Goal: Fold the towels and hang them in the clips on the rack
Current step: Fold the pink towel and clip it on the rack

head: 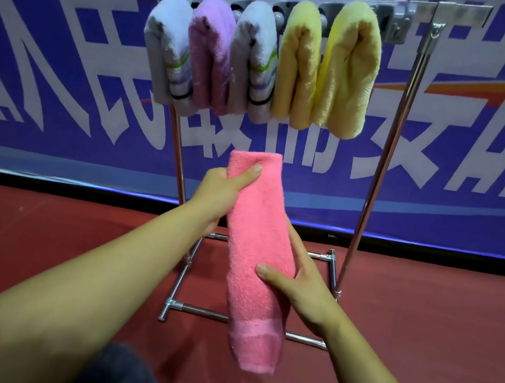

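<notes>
Pink towel (255, 256) held near-upright below the rack (389, 164), left hand (222, 193) gripping its top, right hand (302, 288) gripping mid-length; free clip (398, 24) up-right.

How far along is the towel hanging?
Done: five folded towels hang from the clip bar, from a white one on the left to a yellow one on the right. In hand: the pink towel, folded long, gripped by the left hand and the right hand. Left: hanging it, seemingly at the bar's free right end.
</notes>
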`<act>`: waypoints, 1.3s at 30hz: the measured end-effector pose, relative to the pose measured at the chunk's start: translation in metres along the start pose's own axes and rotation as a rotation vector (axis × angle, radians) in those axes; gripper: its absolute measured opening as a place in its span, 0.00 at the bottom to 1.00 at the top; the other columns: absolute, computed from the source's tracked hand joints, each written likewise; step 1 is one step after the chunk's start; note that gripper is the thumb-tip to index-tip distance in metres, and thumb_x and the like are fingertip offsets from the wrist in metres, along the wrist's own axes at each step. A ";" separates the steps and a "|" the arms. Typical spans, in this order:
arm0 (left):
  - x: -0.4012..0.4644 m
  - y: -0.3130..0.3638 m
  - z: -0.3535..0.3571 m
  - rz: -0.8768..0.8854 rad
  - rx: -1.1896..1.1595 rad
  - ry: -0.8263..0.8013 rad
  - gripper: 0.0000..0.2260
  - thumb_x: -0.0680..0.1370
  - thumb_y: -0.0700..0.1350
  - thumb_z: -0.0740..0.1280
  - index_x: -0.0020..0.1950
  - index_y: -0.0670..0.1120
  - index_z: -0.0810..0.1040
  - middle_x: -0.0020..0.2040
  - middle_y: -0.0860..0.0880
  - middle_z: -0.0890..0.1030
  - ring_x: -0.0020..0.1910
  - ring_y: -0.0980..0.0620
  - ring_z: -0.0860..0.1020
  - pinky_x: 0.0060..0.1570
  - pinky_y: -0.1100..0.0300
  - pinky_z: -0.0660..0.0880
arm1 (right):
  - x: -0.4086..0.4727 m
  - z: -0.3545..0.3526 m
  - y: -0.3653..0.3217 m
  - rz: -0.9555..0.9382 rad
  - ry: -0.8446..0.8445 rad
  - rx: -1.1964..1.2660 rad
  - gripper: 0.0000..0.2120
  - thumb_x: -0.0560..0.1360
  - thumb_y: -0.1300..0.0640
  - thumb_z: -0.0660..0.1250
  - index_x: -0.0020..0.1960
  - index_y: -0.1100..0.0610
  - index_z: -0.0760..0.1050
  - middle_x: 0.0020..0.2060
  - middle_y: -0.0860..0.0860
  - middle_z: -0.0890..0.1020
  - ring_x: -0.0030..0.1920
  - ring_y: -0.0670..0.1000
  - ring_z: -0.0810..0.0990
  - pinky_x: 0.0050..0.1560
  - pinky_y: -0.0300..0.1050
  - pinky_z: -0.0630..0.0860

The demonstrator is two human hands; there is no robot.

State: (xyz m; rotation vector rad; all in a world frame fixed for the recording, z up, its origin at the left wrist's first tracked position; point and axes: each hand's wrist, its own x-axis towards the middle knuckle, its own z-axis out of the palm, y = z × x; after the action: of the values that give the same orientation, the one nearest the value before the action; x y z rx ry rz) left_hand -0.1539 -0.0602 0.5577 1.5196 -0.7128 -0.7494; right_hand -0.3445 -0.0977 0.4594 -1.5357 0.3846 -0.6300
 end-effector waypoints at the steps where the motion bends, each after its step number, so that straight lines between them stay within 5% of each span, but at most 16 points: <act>1: 0.006 -0.009 -0.003 -0.038 -0.003 0.016 0.18 0.77 0.54 0.74 0.55 0.40 0.83 0.51 0.42 0.86 0.49 0.44 0.85 0.53 0.48 0.81 | 0.000 -0.001 0.000 0.007 -0.007 0.011 0.43 0.76 0.64 0.74 0.81 0.41 0.57 0.73 0.41 0.74 0.70 0.44 0.76 0.67 0.42 0.77; 5: 0.013 -0.061 -0.010 -0.255 -0.056 0.049 0.19 0.77 0.49 0.74 0.59 0.36 0.81 0.54 0.37 0.85 0.51 0.42 0.84 0.58 0.45 0.79 | 0.000 -0.003 0.002 0.032 -0.029 0.033 0.41 0.76 0.63 0.75 0.80 0.38 0.60 0.74 0.44 0.74 0.71 0.48 0.77 0.70 0.49 0.76; 8: 0.008 -0.099 -0.013 -0.401 -0.071 0.026 0.18 0.77 0.47 0.74 0.61 0.35 0.81 0.54 0.36 0.85 0.49 0.42 0.83 0.56 0.45 0.79 | 0.001 -0.005 0.005 0.032 -0.032 -0.046 0.34 0.77 0.62 0.74 0.78 0.44 0.67 0.72 0.39 0.75 0.72 0.43 0.74 0.71 0.41 0.72; 13: -0.005 -0.137 -0.017 -0.552 -0.083 -0.042 0.11 0.79 0.48 0.71 0.56 0.42 0.83 0.43 0.44 0.85 0.32 0.52 0.82 0.28 0.63 0.77 | 0.007 -0.003 0.010 0.088 -0.040 -0.045 0.30 0.77 0.57 0.74 0.75 0.43 0.72 0.70 0.43 0.79 0.72 0.49 0.76 0.74 0.53 0.72; 16: -0.011 -0.153 -0.016 -0.431 0.023 -0.051 0.11 0.75 0.52 0.71 0.47 0.46 0.82 0.38 0.46 0.83 0.35 0.49 0.79 0.34 0.62 0.74 | 0.010 -0.003 0.011 0.097 -0.023 0.010 0.29 0.76 0.57 0.74 0.75 0.43 0.72 0.69 0.47 0.80 0.68 0.51 0.78 0.73 0.59 0.72; 18: -0.004 -0.158 -0.019 -0.232 0.088 -0.012 0.21 0.72 0.61 0.73 0.55 0.47 0.82 0.51 0.49 0.84 0.52 0.49 0.81 0.51 0.56 0.76 | 0.013 -0.002 0.012 0.099 -0.015 0.059 0.29 0.76 0.57 0.74 0.75 0.43 0.73 0.69 0.48 0.80 0.68 0.52 0.79 0.73 0.59 0.72; 21: -0.010 -0.136 -0.015 -0.133 -0.070 -0.158 0.24 0.81 0.63 0.59 0.64 0.48 0.81 0.62 0.49 0.84 0.65 0.50 0.80 0.67 0.51 0.72 | 0.015 -0.002 0.018 0.106 -0.005 0.165 0.28 0.76 0.58 0.73 0.74 0.44 0.74 0.70 0.53 0.79 0.70 0.57 0.78 0.73 0.59 0.71; 24: -0.023 -0.120 -0.006 -0.239 -0.223 -0.360 0.33 0.81 0.65 0.49 0.63 0.43 0.82 0.56 0.40 0.86 0.55 0.46 0.84 0.55 0.54 0.79 | 0.015 -0.003 0.016 0.123 0.031 0.297 0.26 0.76 0.61 0.72 0.72 0.46 0.76 0.59 0.59 0.84 0.56 0.56 0.82 0.61 0.52 0.80; 26: -0.031 -0.117 0.000 -0.256 -0.238 -0.411 0.34 0.82 0.64 0.46 0.59 0.43 0.83 0.46 0.45 0.88 0.45 0.52 0.86 0.44 0.61 0.80 | 0.016 -0.006 0.014 0.126 0.094 0.352 0.24 0.76 0.61 0.72 0.70 0.48 0.78 0.55 0.59 0.85 0.51 0.55 0.83 0.53 0.48 0.83; 31: -0.037 -0.116 0.013 -0.256 -0.326 -0.495 0.34 0.83 0.62 0.38 0.63 0.43 0.77 0.43 0.52 0.87 0.42 0.59 0.85 0.41 0.67 0.78 | 0.018 -0.014 0.013 0.151 0.229 0.466 0.22 0.75 0.59 0.70 0.69 0.52 0.79 0.55 0.58 0.86 0.47 0.51 0.85 0.47 0.43 0.83; 34: -0.043 -0.116 0.017 -0.212 -0.344 -0.514 0.30 0.79 0.64 0.47 0.64 0.47 0.77 0.52 0.53 0.87 0.51 0.58 0.85 0.49 0.66 0.79 | 0.017 -0.015 0.013 0.169 0.255 0.469 0.22 0.75 0.59 0.69 0.69 0.53 0.78 0.54 0.57 0.86 0.46 0.50 0.85 0.46 0.43 0.83; 36: -0.042 -0.121 0.017 -0.159 -0.303 -0.494 0.26 0.76 0.67 0.62 0.63 0.49 0.78 0.56 0.53 0.86 0.56 0.56 0.84 0.55 0.63 0.79 | 0.018 -0.015 0.015 0.176 0.275 0.465 0.21 0.76 0.59 0.69 0.69 0.53 0.79 0.55 0.57 0.86 0.46 0.50 0.85 0.47 0.44 0.84; 39: -0.037 -0.135 0.019 -0.068 -0.109 -0.429 0.27 0.66 0.60 0.77 0.61 0.51 0.79 0.56 0.52 0.86 0.58 0.50 0.84 0.59 0.56 0.79 | 0.020 -0.015 0.017 0.193 0.287 0.462 0.22 0.76 0.59 0.70 0.69 0.53 0.78 0.58 0.58 0.85 0.51 0.54 0.85 0.53 0.50 0.84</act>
State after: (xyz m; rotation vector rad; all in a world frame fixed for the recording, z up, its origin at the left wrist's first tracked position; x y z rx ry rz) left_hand -0.1897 -0.0315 0.4240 1.3009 -0.9224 -1.1666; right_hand -0.3356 -0.1223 0.4457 -0.9573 0.5545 -0.7299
